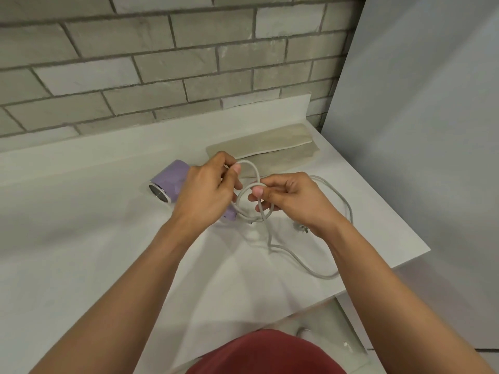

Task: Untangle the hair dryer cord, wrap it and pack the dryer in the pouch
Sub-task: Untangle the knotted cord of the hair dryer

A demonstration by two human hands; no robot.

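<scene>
Pinching grey cord (294,255) loops: left hand (205,190) upper loop, right hand (291,198) lower; forearms converge above counter (81,238).

— Where is there free room on the countertop (81,238)?
— The whole near-left stretch is bare. A hand can pass there right up to the lilac hair dryer (170,176), which lies on its side.
— And on the right?
— Tight. The grey cord (305,263) sprawls in a wide loop toward the right edge, the plug (301,228) lies inside it, and the grey side panel (418,103) closes off that side.
— Behind?
— The beige pouch (270,147) lies flat just beyond the hands, near the backsplash (162,128). Left of it the back strip is open.
— Between the hands?
— Crossed cord loops fill the gap; the left hand (205,190) and right hand (291,198) each pinch one.
</scene>
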